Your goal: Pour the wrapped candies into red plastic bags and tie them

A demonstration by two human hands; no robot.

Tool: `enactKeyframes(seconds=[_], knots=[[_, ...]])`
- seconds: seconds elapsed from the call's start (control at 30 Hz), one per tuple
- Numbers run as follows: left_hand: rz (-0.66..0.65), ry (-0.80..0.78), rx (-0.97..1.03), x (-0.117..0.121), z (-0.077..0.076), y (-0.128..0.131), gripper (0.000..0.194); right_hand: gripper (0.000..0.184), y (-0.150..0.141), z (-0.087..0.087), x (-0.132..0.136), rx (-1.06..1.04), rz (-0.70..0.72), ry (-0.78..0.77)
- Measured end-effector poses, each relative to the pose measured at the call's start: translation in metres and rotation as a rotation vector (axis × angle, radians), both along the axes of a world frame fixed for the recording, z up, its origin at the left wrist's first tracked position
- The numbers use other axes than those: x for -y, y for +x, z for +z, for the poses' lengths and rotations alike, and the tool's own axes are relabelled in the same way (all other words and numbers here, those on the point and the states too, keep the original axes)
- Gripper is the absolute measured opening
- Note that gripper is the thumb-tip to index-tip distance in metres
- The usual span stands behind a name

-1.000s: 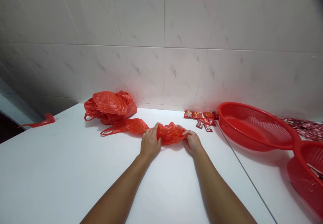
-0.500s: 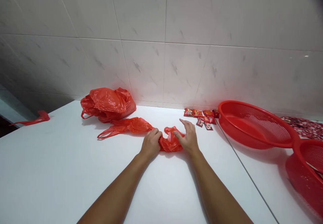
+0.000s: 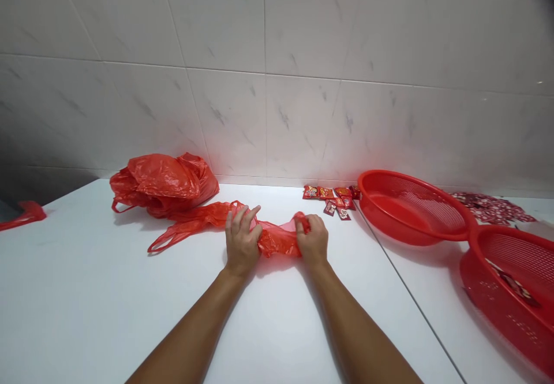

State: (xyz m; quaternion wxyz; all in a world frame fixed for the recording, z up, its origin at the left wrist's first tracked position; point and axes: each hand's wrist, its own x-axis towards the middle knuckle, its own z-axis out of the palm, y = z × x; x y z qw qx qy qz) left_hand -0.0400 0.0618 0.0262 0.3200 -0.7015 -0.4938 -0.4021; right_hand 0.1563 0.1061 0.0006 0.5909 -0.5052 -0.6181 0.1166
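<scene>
"Where are our hands?"

"Close together on the desk [image 3: 86,280]. Our right hand [image 3: 312,241] is clamped on the red plastic bag [image 3: 279,241]. The fingers of our left hand [image 3: 241,241] spread over it, but we can't tell if they grip."

"And around them?"

"The bag runs between our hands, its handle loop [image 3: 173,237] trailing past our left. Beyond that hand sits a crumpled red bag [image 3: 162,179]. Ahead of our right hand lie small red sachets [image 3: 329,199], and further right, a red mesh basket [image 3: 409,181]."
</scene>
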Motion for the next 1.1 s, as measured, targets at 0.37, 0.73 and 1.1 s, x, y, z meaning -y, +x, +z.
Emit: enactKeyframes(seconds=[0.37, 0.73, 1.1], knots=[[-0.12, -0.274, -0.091, 0.011, 0.006, 0.006, 0.02, 0.038, 0.029, -0.015, -0.029, -0.625, -0.223, -0.233], [-0.009, -0.282, -0.141, 0.011, 0.005, 0.01, 0.052, 0.038, 0.024, -0.017, -0.021, -0.466, -0.153, -0.172], [0.447, -0.536, -0.124, 0.003, -0.005, 0.003, 0.059, 0.043, 0.02, -0.013, -0.017, -0.543, 0.067, -0.031]])
